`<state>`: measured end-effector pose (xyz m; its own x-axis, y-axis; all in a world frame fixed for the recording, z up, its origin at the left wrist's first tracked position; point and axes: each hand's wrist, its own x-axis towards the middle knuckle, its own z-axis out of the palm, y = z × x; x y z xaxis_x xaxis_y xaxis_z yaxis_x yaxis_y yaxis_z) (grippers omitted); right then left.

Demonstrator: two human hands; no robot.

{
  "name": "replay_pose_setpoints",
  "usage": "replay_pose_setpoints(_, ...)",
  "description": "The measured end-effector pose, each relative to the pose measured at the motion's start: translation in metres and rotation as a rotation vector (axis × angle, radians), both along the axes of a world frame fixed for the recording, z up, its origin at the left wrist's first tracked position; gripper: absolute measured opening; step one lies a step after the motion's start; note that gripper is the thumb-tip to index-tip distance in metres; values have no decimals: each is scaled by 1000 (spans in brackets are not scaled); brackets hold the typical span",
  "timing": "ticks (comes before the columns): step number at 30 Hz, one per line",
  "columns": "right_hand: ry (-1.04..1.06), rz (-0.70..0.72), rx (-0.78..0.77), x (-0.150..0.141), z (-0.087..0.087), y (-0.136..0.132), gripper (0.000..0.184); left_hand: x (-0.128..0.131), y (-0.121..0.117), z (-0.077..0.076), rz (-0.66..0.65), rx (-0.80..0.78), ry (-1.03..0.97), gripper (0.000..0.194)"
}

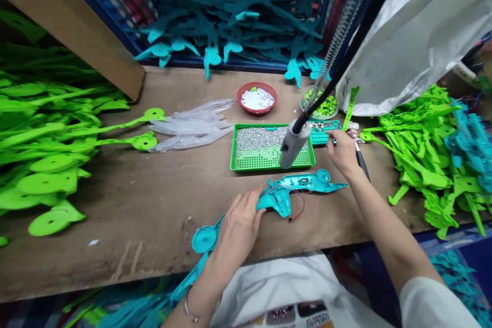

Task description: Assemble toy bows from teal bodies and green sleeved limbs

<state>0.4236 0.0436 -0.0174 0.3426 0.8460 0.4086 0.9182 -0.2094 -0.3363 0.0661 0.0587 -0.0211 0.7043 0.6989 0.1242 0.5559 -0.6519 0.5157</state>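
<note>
My left hand is closed over a long teal plastic shell that lies on the table. The shell's open inner side faces up, and thin red and dark wires trail from it. Its round left end sticks out past my wrist. My right hand is at the right edge of a small teal tray of little round parts. Its fingers are pinched together; whatever is between them is too small to make out. A black-handled tool lies beside that wrist.
A grey power screwdriver hangs on a spring over a green basket of small metal screws. Behind stand a red basket of white pieces and a bowl of green bits. Green plastic parts are piled left and right.
</note>
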Motion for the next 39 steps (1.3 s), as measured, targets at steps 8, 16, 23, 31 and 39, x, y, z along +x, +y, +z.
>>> replay_pose_setpoints(8, -50, -31, -171, 45, -9, 53, 25, 0, -5, 8, 19, 3, -5, 55)
replay_pose_setpoints(16, 691, 80, -162, -57, 15, -37, 21, 1, -2, 10, 8, -28, 2, 53)
replay_pose_setpoints(23, 662, 56, -228, -92, 7, -56, 20, 3, -5, 14, 22, -31, 7, 55)
replay_pose_setpoints(31, 542, 61, -196, -99, 9, -54, 18, 2, -2, 10, 23, -44, -8, 59)
replay_pose_setpoints(39, 160, 107, -177, -113, -2, -60, 24, -2, 2, 5, 28, -73, -44, 59)
